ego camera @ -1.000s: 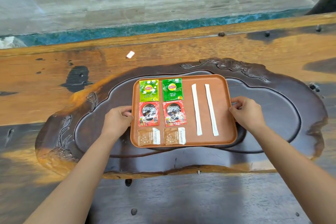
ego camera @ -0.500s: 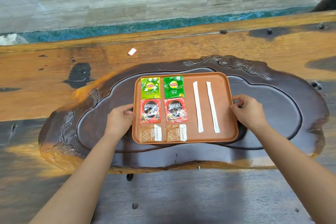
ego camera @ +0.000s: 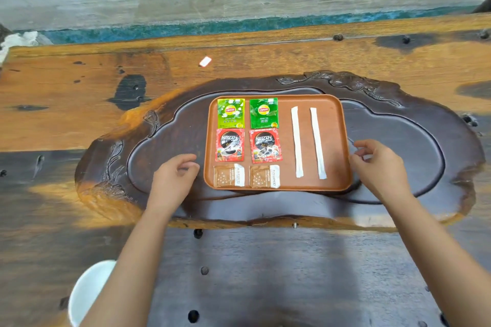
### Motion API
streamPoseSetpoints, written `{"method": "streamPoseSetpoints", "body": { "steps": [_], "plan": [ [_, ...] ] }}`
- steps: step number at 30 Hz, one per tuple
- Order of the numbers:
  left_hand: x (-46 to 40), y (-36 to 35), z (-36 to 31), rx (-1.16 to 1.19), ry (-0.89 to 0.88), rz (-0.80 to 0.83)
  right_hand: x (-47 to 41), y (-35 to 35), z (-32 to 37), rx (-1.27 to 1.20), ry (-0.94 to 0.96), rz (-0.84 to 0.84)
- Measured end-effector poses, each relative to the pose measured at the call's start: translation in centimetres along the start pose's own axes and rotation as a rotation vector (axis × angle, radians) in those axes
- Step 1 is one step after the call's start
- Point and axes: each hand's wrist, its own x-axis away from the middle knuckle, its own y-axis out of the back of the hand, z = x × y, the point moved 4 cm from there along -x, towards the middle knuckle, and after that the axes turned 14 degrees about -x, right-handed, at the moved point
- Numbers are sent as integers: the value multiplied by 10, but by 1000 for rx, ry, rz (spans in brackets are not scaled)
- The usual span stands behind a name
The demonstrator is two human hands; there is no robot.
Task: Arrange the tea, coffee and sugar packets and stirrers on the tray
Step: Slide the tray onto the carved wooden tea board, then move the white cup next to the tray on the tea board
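A brown rectangular tray (ego camera: pixel 334 103) rests in the hollow of a dark carved wooden tea board (ego camera: pixel 164 125). On its left half lie two green tea packets (ego camera: pixel 230 113) (ego camera: pixel 264 112) at the back, two red coffee packets (ego camera: pixel 229 144) (ego camera: pixel 265 145) in the middle and two brown sugar packets (ego camera: pixel 229 176) (ego camera: pixel 264 176) in front. Two white wrapped stirrers (ego camera: pixel 297 141) (ego camera: pixel 317 143) lie side by side on the right half. My left hand (ego camera: pixel 173 180) hovers just left of the tray, fingers apart, holding nothing. My right hand (ego camera: pixel 378 167) hovers just right of it, fingers apart and empty.
The tea board sits on a large rough wooden table (ego camera: pixel 79 93). A small white scrap (ego camera: pixel 205 61) lies on the table behind the board. A white round object (ego camera: pixel 87 292) shows at the lower left under my left forearm. A stone floor lies beyond the table's far edge.
Both hands have let go of the tray's side edges and drawn slightly outward. The tray and its packets stay in the same arrangement.
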Motion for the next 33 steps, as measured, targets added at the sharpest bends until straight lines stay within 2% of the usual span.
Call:
{"method": "streamPoseSetpoints", "body": {
  "steps": [2, 5, 8, 10, 14, 18, 21, 23, 28, 33],
  "plan": [
    [41, 2, 4, 44, -15, -106, 38, -11, 9, -33, 84, 16],
    [102, 2, 15, 7, -70, -309, 98, -47, 14, -67, 226, 133],
    [140, 4, 39, -139, -108, -352, 144, -88, 14, 42, 393, 281],
    [153, 14, 62, -263, -129, -371, 165, -109, 14, 135, 545, 320],
    [164, 41, 114, -454, -45, -442, 186, -144, 9, 307, 755, 403],
    [164, 50, 167, -556, 102, -332, 194, -171, -4, 437, 958, 581],
    [164, 50, 197, -543, 173, -228, 193, -185, -17, 546, 1076, 707],
    [168, 51, 207, -487, 218, -200, 188, -190, -24, 597, 1071, 746],
    [179, 65, 215, -232, 162, -238, 183, -193, -28, 643, 1013, 797],
    [180, 69, 242, -33, 243, -74, 185, -192, -27, 635, 994, 801]
  ]
}}
